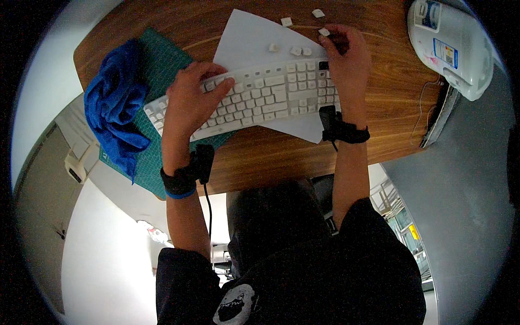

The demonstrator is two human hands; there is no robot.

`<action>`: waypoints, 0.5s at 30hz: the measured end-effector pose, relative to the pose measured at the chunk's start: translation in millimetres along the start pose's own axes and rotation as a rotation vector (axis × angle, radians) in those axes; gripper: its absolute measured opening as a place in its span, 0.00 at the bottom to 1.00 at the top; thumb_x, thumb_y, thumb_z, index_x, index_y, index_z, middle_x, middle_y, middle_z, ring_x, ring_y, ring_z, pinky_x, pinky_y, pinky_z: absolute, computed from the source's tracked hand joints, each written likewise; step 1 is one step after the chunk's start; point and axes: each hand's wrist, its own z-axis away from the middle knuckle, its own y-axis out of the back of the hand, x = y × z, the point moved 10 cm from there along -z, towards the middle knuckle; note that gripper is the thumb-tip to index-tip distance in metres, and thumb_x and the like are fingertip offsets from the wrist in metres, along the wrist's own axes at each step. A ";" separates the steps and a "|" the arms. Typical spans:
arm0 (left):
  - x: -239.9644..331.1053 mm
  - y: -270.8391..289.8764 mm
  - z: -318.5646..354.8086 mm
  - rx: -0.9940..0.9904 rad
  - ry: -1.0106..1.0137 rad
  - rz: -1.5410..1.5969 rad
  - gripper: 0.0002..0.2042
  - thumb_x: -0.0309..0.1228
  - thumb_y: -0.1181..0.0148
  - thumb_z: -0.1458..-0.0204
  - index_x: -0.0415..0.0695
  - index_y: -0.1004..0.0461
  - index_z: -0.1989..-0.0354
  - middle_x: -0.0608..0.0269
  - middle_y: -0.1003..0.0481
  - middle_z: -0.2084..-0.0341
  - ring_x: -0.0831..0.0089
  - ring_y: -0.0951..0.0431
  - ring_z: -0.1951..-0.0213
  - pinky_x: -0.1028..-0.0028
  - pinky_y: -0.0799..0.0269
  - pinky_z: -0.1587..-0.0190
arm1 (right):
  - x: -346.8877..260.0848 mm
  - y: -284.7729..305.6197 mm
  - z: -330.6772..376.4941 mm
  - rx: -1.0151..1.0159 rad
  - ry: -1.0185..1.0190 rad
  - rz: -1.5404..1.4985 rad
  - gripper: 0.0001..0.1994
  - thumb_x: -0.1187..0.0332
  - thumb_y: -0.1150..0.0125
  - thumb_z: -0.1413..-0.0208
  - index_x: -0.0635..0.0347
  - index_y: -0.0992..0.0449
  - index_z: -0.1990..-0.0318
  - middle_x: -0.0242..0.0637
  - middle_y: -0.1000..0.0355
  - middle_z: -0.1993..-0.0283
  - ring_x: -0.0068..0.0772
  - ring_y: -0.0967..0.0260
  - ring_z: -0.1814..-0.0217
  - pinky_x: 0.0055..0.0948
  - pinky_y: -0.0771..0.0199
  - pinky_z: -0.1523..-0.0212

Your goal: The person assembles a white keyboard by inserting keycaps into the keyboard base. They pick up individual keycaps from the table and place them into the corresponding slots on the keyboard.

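Observation:
A white keyboard lies at a slant across a sheet of white paper and a green cutting mat. Several keys along its far row and near its right part are off, leaving bare sockets. My left hand grips the keyboard's left half, thumb on the keys and fingers curled near the far edge. Beyond the right end, my right hand pinches a white keycap between thumb and fingertips. Loose keycaps sit on the paper just past the keyboard, and another keycap lies farther off on the wood.
A crumpled blue cloth covers part of the green cutting mat at the left. White paper extends under the keyboard. At the far right of the wooden table stands a pale plastic container, with a thin cable close by.

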 end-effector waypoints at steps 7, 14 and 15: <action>0.8 -1.0 -0.6 -0.036 0.046 0.118 0.17 0.39 0.27 0.43 0.41 0.16 0.51 0.52 0.16 0.54 0.58 0.15 0.49 0.63 0.23 0.43 | 0.4 1.6 -2.0 0.011 0.036 -0.009 0.14 0.70 0.24 0.46 0.55 0.17 0.52 0.42 0.22 0.56 0.44 0.22 0.54 0.40 0.20 0.51; -1.3 2.1 2.1 0.009 -0.036 0.063 0.17 0.38 0.26 0.44 0.42 0.16 0.51 0.52 0.16 0.54 0.59 0.15 0.49 0.63 0.21 0.45 | -34.1 0.8 8.4 -0.044 0.089 -0.104 0.15 0.68 0.26 0.41 0.56 0.17 0.47 0.39 0.22 0.53 0.36 0.22 0.54 0.35 0.19 0.51; -0.4 2.8 2.8 0.018 -0.047 0.055 0.17 0.38 0.26 0.44 0.42 0.16 0.51 0.52 0.16 0.54 0.59 0.15 0.49 0.63 0.21 0.45 | -53.4 0.1 12.6 -0.066 0.166 -0.104 0.15 0.68 0.27 0.43 0.55 0.17 0.48 0.40 0.22 0.53 0.41 0.23 0.53 0.39 0.20 0.48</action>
